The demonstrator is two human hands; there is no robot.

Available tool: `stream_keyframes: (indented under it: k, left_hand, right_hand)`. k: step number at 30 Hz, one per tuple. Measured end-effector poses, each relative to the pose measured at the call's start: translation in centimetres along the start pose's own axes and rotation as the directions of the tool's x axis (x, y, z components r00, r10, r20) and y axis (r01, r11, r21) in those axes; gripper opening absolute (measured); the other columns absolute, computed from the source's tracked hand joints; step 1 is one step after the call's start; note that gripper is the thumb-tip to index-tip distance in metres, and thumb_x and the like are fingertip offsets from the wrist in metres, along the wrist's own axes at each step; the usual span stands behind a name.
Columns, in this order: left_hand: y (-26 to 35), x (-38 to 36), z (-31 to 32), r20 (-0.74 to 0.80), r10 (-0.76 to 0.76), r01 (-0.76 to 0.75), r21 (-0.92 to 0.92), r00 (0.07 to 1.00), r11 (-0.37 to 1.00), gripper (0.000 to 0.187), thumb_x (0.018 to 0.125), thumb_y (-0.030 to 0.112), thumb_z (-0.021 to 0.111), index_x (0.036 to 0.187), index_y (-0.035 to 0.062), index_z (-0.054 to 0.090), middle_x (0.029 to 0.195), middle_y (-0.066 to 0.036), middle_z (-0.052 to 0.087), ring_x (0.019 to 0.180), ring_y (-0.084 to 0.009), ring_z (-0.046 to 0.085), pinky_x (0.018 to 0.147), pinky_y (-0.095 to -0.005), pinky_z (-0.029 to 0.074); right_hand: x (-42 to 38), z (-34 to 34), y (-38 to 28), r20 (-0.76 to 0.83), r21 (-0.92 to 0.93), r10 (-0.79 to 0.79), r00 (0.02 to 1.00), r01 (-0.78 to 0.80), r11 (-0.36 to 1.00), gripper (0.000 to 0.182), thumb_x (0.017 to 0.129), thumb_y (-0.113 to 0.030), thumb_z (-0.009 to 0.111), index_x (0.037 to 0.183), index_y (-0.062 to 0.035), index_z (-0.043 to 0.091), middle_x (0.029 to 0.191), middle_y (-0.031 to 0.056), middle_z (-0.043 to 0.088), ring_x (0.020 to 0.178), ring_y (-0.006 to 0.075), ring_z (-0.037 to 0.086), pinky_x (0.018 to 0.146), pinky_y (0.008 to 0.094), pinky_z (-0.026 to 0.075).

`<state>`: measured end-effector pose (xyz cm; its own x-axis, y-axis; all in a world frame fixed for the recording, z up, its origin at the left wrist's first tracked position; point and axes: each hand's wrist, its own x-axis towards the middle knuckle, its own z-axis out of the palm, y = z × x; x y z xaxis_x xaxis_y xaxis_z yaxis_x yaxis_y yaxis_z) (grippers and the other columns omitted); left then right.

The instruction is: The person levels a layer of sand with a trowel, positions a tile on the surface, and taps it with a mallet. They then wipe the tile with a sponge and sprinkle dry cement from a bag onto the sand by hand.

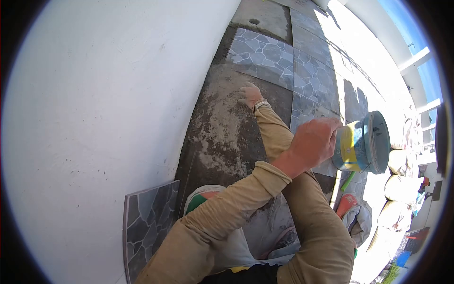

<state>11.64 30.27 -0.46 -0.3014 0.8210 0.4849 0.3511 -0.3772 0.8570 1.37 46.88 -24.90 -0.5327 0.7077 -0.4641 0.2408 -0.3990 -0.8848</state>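
My arms cross, the left over the right. At the right, my left hand (313, 144) is closed at the base end of a blue-green bucket (351, 146) with a yellow label. The bucket is tipped on its side in this view, its mouth facing right. Farther forward, my right hand (250, 94), dusty and with a watch (260, 103) at the wrist, reaches over a bed of grey powder and mortar (220, 118). Its fingers are apart with nothing in them. Just beyond it lies a stone-pattern floor tile (262, 54).
A white wall (109, 94) runs along the left, with a loose patterned tile (149, 222) leaning on it. Laid tiles (312, 78) form a row to the right of the mortar. Filled sacks (397, 187) line the far right. A green object (348, 181) lies below the bucket.
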Motion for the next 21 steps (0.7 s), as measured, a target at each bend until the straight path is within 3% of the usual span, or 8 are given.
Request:
stream_keyframes:
  k: [1,5,10,12,14,17,19,21]
  left_hand:
    - [0.0,0.2,0.0,0.004,0.009,-0.009,-0.014,1.0,1.0,0.016,0.088,0.012,0.064,0.101,0.0059,0.07,0.084,-0.018,0.07,0.08,-0.0378,0.068,0.073,-0.0464,0.054]
    - [-1.7,-0.3,0.3,0.202,-0.106,0.06,0.22,0.974,0.974,0.016,0.088,0.021,0.066,0.092,0.0059,0.071,0.084,-0.016,0.071,0.081,-0.0376,0.069,0.073,-0.0469,0.054]
    - [0.6,-0.4,1.0,0.434,-0.25,0.095,0.348,0.866,0.933,0.047,0.091,0.043,0.067,0.072,0.0004,0.064,0.064,-0.016,0.06,0.065,-0.0332,0.062,0.062,-0.0432,0.048]
    - [0.5,-1.0,2.2,0.389,-0.089,0.012,0.194,0.917,0.981,0.02,0.092,0.019,0.069,0.09,-0.0011,0.071,0.086,-0.012,0.067,0.073,-0.0224,0.065,0.068,-0.0365,0.051]
    - [1.8,-1.6,2.7,0.464,0.023,-0.109,0.16,0.886,0.981,0.043,0.092,0.003,0.063,0.135,0.0126,0.061,0.123,-0.01,0.064,0.091,-0.0231,0.066,0.085,-0.0362,0.053]
    - [4.6,-3.1,3.7,0.519,-0.085,-0.106,0.327,0.851,0.939,0.051,0.091,0.014,0.067,0.141,0.0152,0.054,0.116,-0.013,0.065,0.099,-0.0272,0.063,0.084,-0.0366,0.053]
    - [5.9,-3.5,4.4,0.606,-0.324,0.012,0.46,0.726,0.888,0.05,0.092,0.011,0.065,0.14,0.0141,0.056,0.123,-0.012,0.064,0.096,-0.0225,0.065,0.087,-0.0358,0.052]
    - [5.2,-4.4,5.1,0.651,-0.326,-0.035,0.476,0.685,0.879,0.049,0.092,0.013,0.066,0.139,0.0135,0.057,0.121,-0.013,0.065,0.094,-0.0223,0.065,0.086,-0.036,0.052]
  right_hand:
    - [-0.4,-0.9,-0.6,-0.093,0.029,-0.05,0.994,0.053,0.998,0.039,0.094,-0.019,0.067,0.126,0.0024,0.063,0.107,0.012,0.07,0.085,0.0206,0.068,0.072,0.0353,0.056]
    - [-9.1,-15.2,2.5,0.143,-0.55,0.139,0.98,-0.038,0.834,0.034,0.096,-0.025,0.062,0.122,-0.0032,0.066,0.099,0.0122,0.071,0.086,0.0225,0.071,0.082,0.0346,0.056]
    - [-32.1,-33.8,-0.3,-0.087,-0.728,0.317,0.944,-0.278,0.627,0.032,0.098,-0.033,0.058,0.102,-0.0022,0.069,0.09,0.0074,0.071,0.076,0.0176,0.071,0.067,0.0309,0.057]
    - [-42.6,-40.1,-0.1,-0.224,-0.656,0.038,0.974,-0.18,0.733,0.03,0.095,-0.028,0.059,0.097,0.0001,0.067,0.086,0.0065,0.071,0.071,0.0172,0.07,0.061,0.0321,0.058]
    - [-51.6,-45.0,0.9,-0.662,-0.43,0.151,0.734,-0.537,0.726,0.028,0.093,-0.026,0.061,0.101,-0.0002,0.069,0.084,0.0056,0.069,0.067,0.015,0.066,0.057,0.0291,0.055]
    - [-61.5,-53.4,7.5,-0.807,-0.142,0.301,0.508,-0.663,0.735,0.027,0.091,-0.023,0.061,0.102,-0.0004,0.07,0.087,0.009,0.07,0.072,0.0186,0.07,0.056,0.0331,0.058]
    - [-64.8,-55.7,11.8,-0.789,-0.139,0.345,0.509,-0.694,0.707,0.028,0.09,-0.022,0.06,0.105,-0.0007,0.069,0.089,0.0098,0.071,0.073,0.0205,0.071,0.055,0.035,0.058]
    - [-65.5,-56.4,15.3,-0.762,-0.144,0.389,0.517,-0.721,0.677,0.03,0.089,-0.022,0.06,0.109,-0.001,0.069,0.09,0.0107,0.072,0.075,0.0224,0.072,0.055,0.0368,0.059]
